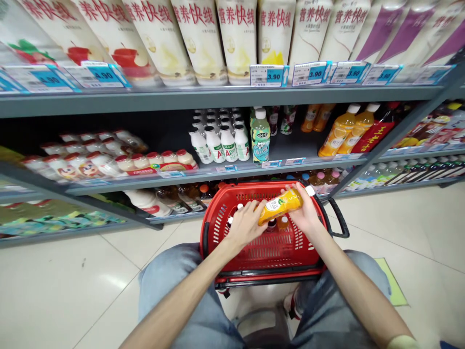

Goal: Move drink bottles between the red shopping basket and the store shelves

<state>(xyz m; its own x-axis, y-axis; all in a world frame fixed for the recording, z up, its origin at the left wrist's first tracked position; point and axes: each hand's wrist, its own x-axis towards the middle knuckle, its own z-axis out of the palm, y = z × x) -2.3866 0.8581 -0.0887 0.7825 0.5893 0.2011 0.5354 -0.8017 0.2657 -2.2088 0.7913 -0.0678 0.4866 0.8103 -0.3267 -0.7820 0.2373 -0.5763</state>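
Note:
An orange juice bottle (280,205) with a white cap lies tilted across both my hands, above a red shopping basket (263,252). My left hand (248,218) has its fingers around the bottle's base end. Near the capped end, my right hand (304,209) grips the bottle from the right side. Inside the basket, partly hidden by my hands and the bottle, stand several bottles, among them a small one with an orange top (283,222). The basket sits between my knees.
Ahead, a middle shelf (214,170) carries white milk-drink bottles (227,143), a green-labelled bottle (260,138) and orange juice bottles (338,132). Tall white drink bottles (238,41) line the shelf above. The basket's black handle (339,218) sticks out right. Tiled floor (87,286) surrounds me.

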